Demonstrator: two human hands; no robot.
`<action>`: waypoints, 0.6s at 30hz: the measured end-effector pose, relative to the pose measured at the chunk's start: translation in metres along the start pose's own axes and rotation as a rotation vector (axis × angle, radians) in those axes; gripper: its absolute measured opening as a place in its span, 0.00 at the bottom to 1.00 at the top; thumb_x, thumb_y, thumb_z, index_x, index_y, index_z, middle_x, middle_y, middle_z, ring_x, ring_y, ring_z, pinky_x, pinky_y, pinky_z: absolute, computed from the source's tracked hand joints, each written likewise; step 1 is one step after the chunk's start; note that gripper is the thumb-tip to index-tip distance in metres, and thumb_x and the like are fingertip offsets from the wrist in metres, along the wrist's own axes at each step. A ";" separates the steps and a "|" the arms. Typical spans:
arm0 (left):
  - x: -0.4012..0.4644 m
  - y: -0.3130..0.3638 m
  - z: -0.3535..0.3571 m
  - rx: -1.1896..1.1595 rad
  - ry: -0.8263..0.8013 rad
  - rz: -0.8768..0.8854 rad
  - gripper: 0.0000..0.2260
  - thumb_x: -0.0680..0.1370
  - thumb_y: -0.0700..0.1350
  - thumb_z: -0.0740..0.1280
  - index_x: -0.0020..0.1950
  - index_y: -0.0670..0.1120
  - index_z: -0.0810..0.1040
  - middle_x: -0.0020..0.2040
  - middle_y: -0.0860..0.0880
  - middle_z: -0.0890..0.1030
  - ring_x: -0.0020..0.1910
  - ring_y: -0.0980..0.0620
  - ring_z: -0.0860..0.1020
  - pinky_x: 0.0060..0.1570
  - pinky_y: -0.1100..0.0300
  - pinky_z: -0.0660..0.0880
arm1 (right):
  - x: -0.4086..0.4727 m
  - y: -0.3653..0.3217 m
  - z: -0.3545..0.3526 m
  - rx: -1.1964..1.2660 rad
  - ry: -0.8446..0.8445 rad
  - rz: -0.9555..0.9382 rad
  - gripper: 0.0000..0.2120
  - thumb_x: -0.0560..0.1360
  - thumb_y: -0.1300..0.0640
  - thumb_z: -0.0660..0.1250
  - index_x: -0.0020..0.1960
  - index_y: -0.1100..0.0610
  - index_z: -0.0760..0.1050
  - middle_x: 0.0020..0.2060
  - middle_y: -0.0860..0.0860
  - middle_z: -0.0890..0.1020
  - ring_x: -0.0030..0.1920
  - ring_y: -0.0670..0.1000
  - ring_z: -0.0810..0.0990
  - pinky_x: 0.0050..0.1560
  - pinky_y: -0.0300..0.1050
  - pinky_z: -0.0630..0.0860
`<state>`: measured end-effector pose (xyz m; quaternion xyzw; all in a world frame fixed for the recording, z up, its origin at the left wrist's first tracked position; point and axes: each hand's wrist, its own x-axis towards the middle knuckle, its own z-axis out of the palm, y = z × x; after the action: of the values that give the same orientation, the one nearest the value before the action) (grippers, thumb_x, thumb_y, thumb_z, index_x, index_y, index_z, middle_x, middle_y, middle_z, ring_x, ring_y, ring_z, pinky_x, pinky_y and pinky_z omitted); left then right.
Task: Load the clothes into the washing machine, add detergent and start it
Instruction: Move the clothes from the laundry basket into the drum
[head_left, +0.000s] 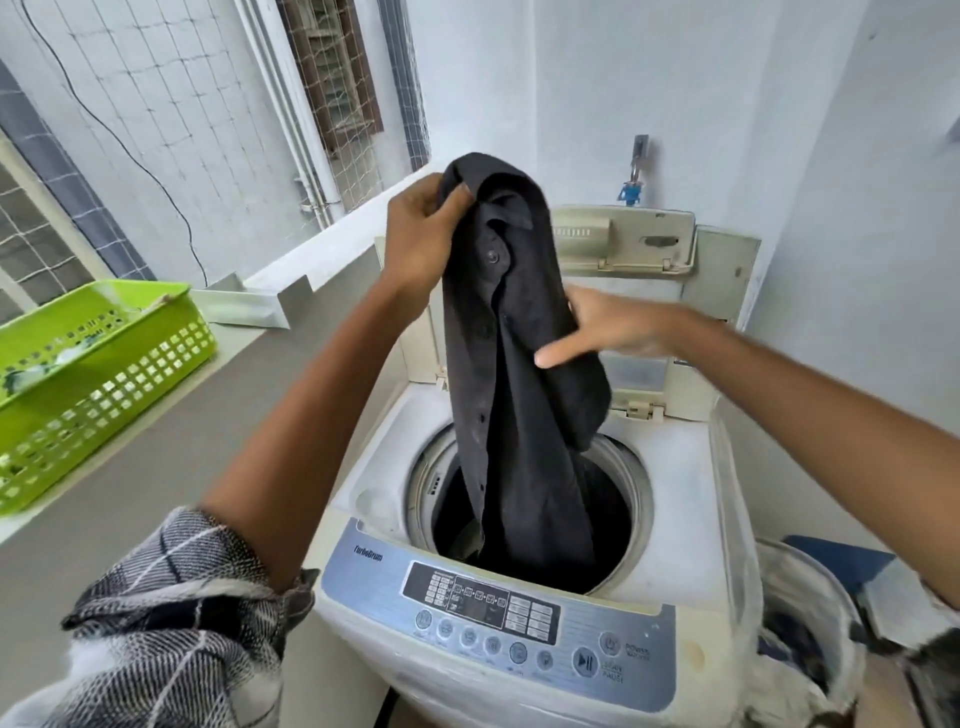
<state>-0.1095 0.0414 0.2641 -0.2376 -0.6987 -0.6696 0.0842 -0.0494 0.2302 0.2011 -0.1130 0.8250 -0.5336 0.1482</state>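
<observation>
Black button-up cotton shirt (519, 364) is pinched at the collar by left hand (421, 239), tail hanging in white top-loading washing machine (670, 499) drum | right hand (613, 325) flat against it, fingers straight | step: loading | next: collar to be released.

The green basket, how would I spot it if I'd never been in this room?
Start at the washing machine with its lid up, then look to its left, where a grey ledge runs along the wall under the netted windows. The green basket sits on that ledge. It is the only bright lime thing in view, plastic, with square holes along its sides.
</observation>
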 end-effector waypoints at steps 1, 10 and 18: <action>0.002 -0.002 -0.004 0.003 0.014 -0.006 0.05 0.79 0.40 0.65 0.49 0.40 0.79 0.46 0.43 0.80 0.44 0.51 0.77 0.46 0.58 0.75 | 0.001 0.013 0.006 -0.055 0.049 0.035 0.32 0.69 0.66 0.74 0.68 0.53 0.66 0.63 0.48 0.77 0.62 0.48 0.77 0.59 0.42 0.76; 0.007 -0.039 -0.072 0.315 -0.065 -0.152 0.09 0.77 0.46 0.68 0.48 0.40 0.78 0.43 0.44 0.76 0.42 0.50 0.73 0.43 0.55 0.71 | -0.017 -0.046 -0.068 -0.336 0.902 -0.151 0.10 0.68 0.66 0.71 0.45 0.53 0.78 0.43 0.53 0.82 0.41 0.45 0.78 0.41 0.36 0.74; 0.018 -0.061 -0.079 0.640 -0.158 -0.197 0.12 0.75 0.51 0.68 0.45 0.43 0.82 0.38 0.47 0.78 0.33 0.54 0.74 0.40 0.57 0.75 | -0.007 -0.104 -0.045 -0.384 0.910 -0.301 0.09 0.71 0.59 0.64 0.49 0.52 0.79 0.46 0.52 0.82 0.46 0.48 0.79 0.45 0.40 0.72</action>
<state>-0.1682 -0.0315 0.2246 -0.1820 -0.8972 -0.4008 0.0350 -0.0562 0.2289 0.3147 -0.0118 0.8636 -0.3830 -0.3276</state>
